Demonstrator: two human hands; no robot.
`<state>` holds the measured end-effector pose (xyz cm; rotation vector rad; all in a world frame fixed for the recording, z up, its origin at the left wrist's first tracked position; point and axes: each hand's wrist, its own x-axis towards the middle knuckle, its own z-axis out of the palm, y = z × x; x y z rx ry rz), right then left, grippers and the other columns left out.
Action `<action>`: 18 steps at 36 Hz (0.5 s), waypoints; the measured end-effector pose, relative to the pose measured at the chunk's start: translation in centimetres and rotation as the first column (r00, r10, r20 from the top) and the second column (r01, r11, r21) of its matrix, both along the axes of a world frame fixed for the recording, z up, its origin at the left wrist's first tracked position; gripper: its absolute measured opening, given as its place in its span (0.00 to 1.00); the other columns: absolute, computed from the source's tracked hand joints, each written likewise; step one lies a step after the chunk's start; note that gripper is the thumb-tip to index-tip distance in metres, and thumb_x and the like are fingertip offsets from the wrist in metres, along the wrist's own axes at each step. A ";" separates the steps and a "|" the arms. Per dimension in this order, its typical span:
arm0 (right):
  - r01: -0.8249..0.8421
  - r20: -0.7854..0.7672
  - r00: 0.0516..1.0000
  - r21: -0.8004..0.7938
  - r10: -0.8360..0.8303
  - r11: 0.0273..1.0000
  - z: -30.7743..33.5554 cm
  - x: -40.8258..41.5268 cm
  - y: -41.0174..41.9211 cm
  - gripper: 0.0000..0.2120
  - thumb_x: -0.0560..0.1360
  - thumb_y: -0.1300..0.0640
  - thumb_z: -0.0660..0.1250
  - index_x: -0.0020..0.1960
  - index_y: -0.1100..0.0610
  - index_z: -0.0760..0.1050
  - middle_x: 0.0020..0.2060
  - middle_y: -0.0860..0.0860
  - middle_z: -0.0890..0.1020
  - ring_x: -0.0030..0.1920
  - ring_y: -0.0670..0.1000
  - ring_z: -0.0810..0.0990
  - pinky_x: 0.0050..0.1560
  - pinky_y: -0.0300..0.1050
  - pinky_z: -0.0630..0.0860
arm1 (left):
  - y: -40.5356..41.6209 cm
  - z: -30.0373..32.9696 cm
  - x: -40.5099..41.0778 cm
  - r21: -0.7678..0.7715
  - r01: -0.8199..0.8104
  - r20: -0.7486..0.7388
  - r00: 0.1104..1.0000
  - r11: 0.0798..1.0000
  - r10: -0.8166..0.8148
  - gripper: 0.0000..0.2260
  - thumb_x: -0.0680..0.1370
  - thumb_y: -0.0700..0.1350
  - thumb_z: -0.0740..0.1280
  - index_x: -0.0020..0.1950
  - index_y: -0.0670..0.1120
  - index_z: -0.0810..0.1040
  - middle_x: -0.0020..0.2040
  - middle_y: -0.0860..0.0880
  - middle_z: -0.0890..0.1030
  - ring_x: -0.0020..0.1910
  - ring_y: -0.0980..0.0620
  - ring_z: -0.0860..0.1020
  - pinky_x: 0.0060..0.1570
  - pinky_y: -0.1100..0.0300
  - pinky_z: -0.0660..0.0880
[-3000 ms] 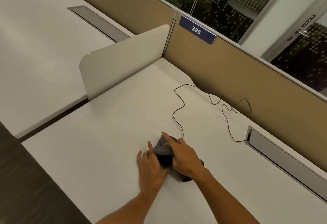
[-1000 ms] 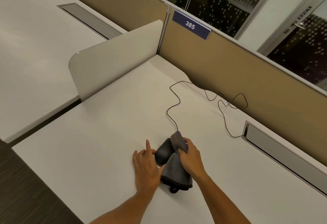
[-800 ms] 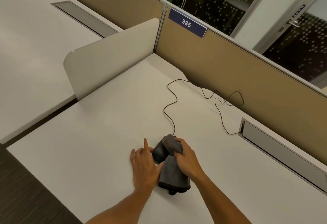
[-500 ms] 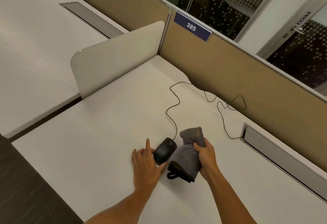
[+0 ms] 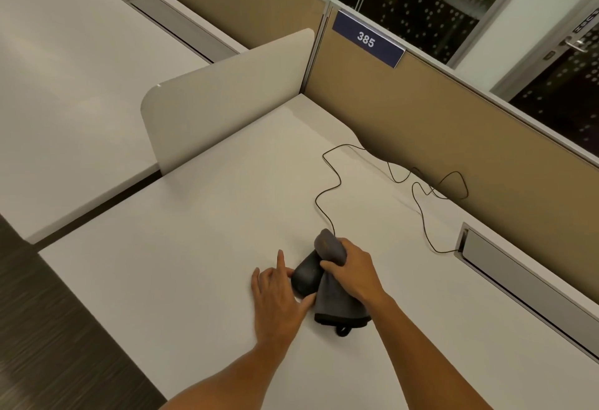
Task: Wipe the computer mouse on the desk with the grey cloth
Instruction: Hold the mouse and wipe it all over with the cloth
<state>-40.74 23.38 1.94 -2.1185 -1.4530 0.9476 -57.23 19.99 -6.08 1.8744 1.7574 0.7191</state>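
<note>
Right hand: the right hand is gripping the grey cloth, fingers curled around a bunched fold of it, and is pressing that fold against the far right side of the computer mouse.
Left hand: the left hand is lying flat and spread on the desk, its fingertips touching the left edge of the mouse and its thumb hooking round the near end; it is bracing, not pinching.
Mouse: it is sitting on the desk between the two hands, its dark back showing on the left, its right side covered by cloth.
Cloth: one end is rising above the far tip of the mouse, while the rest is trailing down to the near right of the mouse, ending in a dark hem with a small loop.
Cable: the cable is running away from the far end of the mouse in loose curves toward the partition.
Step in hand: by my reading, the wiping itself is going on, along the right flank.
Next move: it is probably calling for drawing the cloth across the uncovered back and left side, with the left hand holding the mouse steady so it is not sliding or tugging the cable.
</note>
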 end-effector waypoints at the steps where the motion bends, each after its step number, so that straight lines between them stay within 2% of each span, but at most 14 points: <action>1: -0.003 0.006 1.000 0.000 0.003 1.000 -0.1 0.1 0.1 0.18 0.74 0.52 0.71 0.62 0.46 0.72 0.49 0.43 0.80 0.46 0.44 0.78 0.48 0.34 0.74 | 0.0 0.0 0.0 0.001 0.000 0.002 1.000 1.000 0.000 0.52 0.65 0.65 0.75 0.78 0.44 0.52 0.54 0.55 0.78 0.59 0.51 0.73 0.74 0.43 0.61; 4: -0.005 0.031 0.999 -0.029 0.006 1.000 -0.2 0.6 0.0 0.17 0.76 0.58 0.67 0.64 0.50 0.74 0.55 0.50 0.82 0.51 0.50 0.79 0.56 0.44 0.76 | 0.0 0.2 0.0 0.007 -0.007 -0.006 1.000 1.000 0.007 0.52 0.65 0.67 0.73 0.78 0.44 0.53 0.53 0.55 0.78 0.58 0.51 0.74 0.74 0.43 0.62; 11: -0.126 0.100 0.985 -0.114 0.138 0.985 0.5 1.8 0.6 0.18 0.76 0.64 0.64 0.63 0.50 0.75 0.53 0.51 0.81 0.48 0.50 0.78 0.49 0.40 0.72 | -0.1 0.3 0.1 0.023 -0.017 -0.024 1.000 1.000 0.018 0.52 0.66 0.69 0.72 0.78 0.43 0.54 0.53 0.54 0.79 0.58 0.50 0.76 0.74 0.43 0.62; 18: -0.218 0.181 0.950 -0.200 0.255 0.955 1.0 3.2 0.8 0.23 0.74 0.67 0.63 0.65 0.50 0.74 0.56 0.52 0.81 0.51 0.51 0.78 0.51 0.41 0.71 | -0.1 0.3 0.0 0.037 0.002 -0.011 1.000 0.999 -0.001 0.52 0.66 0.66 0.73 0.78 0.46 0.49 0.54 0.53 0.79 0.58 0.50 0.76 0.74 0.42 0.60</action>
